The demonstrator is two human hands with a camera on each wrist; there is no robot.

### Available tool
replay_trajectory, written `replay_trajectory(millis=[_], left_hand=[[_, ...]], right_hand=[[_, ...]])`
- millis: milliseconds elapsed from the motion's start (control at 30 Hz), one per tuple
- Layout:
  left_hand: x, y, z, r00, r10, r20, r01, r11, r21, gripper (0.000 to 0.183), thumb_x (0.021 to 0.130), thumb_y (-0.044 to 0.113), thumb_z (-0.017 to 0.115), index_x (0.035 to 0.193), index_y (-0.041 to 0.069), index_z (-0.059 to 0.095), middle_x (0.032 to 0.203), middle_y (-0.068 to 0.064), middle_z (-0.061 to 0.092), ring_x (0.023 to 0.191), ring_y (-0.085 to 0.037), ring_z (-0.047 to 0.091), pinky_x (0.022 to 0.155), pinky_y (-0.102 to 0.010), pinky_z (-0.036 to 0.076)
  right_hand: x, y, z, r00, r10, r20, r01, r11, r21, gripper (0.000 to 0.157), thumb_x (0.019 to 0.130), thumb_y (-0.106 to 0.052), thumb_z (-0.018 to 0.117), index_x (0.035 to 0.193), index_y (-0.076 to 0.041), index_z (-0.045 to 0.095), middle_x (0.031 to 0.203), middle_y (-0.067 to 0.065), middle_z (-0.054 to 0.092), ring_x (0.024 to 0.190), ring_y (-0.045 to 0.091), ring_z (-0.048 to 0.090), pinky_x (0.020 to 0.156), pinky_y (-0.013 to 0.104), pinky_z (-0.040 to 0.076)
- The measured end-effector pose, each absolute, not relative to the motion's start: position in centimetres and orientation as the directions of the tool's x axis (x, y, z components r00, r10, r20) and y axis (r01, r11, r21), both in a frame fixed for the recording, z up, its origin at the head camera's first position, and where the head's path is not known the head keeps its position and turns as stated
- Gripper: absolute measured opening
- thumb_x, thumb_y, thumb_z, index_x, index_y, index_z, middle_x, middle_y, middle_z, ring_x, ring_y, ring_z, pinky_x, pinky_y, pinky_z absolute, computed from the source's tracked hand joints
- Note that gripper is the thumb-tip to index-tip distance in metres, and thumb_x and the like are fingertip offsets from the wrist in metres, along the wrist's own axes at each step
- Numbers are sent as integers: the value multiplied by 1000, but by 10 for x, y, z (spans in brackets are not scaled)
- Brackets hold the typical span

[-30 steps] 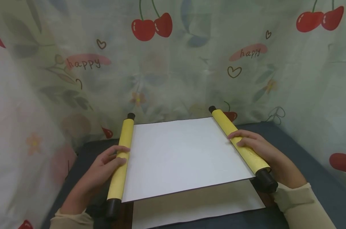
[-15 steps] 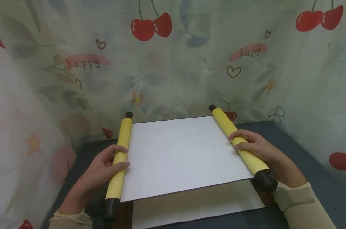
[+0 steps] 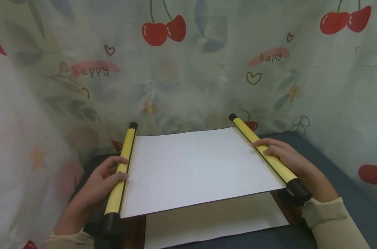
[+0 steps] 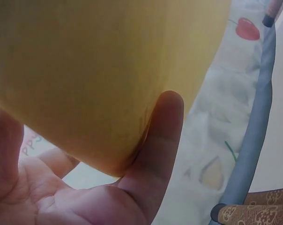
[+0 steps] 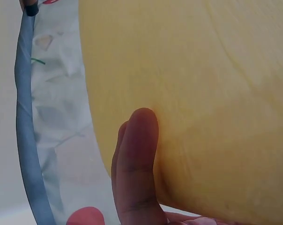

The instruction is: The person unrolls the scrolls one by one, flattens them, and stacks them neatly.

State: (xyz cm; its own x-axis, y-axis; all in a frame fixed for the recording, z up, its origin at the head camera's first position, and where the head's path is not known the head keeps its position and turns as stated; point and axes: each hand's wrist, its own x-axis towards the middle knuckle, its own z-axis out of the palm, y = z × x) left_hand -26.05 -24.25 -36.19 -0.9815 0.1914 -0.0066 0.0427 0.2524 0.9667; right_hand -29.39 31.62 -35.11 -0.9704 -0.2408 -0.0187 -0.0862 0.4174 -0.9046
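Note:
A scroll with yellow backing is held partly unrolled, its white sheet (image 3: 194, 169) stretched between two yellow rolls with black end knobs. My left hand (image 3: 102, 181) grips the left roll (image 3: 115, 197), fingers over its far part and thumb nearer me. My right hand (image 3: 288, 157) holds the right roll (image 3: 283, 169) from its outer side, fingertips at its inner edge. Dark stripes run along both rolls' inner edges. In the left wrist view the yellow backing (image 4: 99, 84) fills the top, a fingertip pressed against it. The right wrist view shows a finger (image 5: 139, 159) against the backing too.
Beneath the held scroll lies another white sheet (image 3: 213, 228) with brown sides; a brown patterned roll (image 4: 258, 213) with a dark knob shows in the left wrist view. Both rest on a dark blue-grey cloth (image 3: 341, 183). A cherry-printed curtain (image 3: 188, 79) hangs behind and at both sides.
My left hand and its roll have moved left, and the right roll has shifted slightly right. The white sheet between them is wider, and dark stripes now show on the rolls.

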Motion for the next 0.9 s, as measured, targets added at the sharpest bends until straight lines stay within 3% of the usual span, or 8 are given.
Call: replay_trajectory(millis=[167,333,500,700,900], left_hand=[[-262,-245,-362,-981,194,-26,26,260,965,34,107,16,62,138,18,49,109,-15,65,76,-27,72,68,-40,62],[-262,-245,-362,-981,189,-34,15,253,967,34,106,17,65,136,19,50,110,-15,64,76,-28,72,69,-41,62],[-262,-246,-360,-977,203,-61,-8,254,967,37,104,24,71,134,22,50,109,-17,64,78,-28,72,70,-43,63],[-261,-248,-360,-977,207,-52,2,254,967,39,102,22,73,133,23,50,106,-15,65,78,-27,73,69,-43,63],[-259,-251,-359,-982,189,-15,32,244,969,29,105,16,67,128,23,51,104,-13,66,73,-27,72,66,-42,62]], right_hand=[[-295,317,-351,-973,-227,-42,-61,427,-902,34,109,-20,46,134,-26,68,124,19,57,82,22,68,71,34,58],[-295,316,-353,-975,-220,-30,-75,456,-887,23,107,-26,60,129,-28,67,117,14,62,76,22,70,69,34,58],[-294,317,-353,-969,-244,-43,-59,397,-916,26,104,-19,67,125,-34,66,104,11,67,75,24,73,67,38,62],[-296,323,-351,-972,-234,-26,-79,431,-899,26,106,-20,60,126,-36,67,109,7,65,75,20,71,68,34,60],[-297,331,-348,-965,-256,-56,-56,411,-910,33,111,-20,45,127,-39,66,106,8,63,80,21,69,70,35,60]])
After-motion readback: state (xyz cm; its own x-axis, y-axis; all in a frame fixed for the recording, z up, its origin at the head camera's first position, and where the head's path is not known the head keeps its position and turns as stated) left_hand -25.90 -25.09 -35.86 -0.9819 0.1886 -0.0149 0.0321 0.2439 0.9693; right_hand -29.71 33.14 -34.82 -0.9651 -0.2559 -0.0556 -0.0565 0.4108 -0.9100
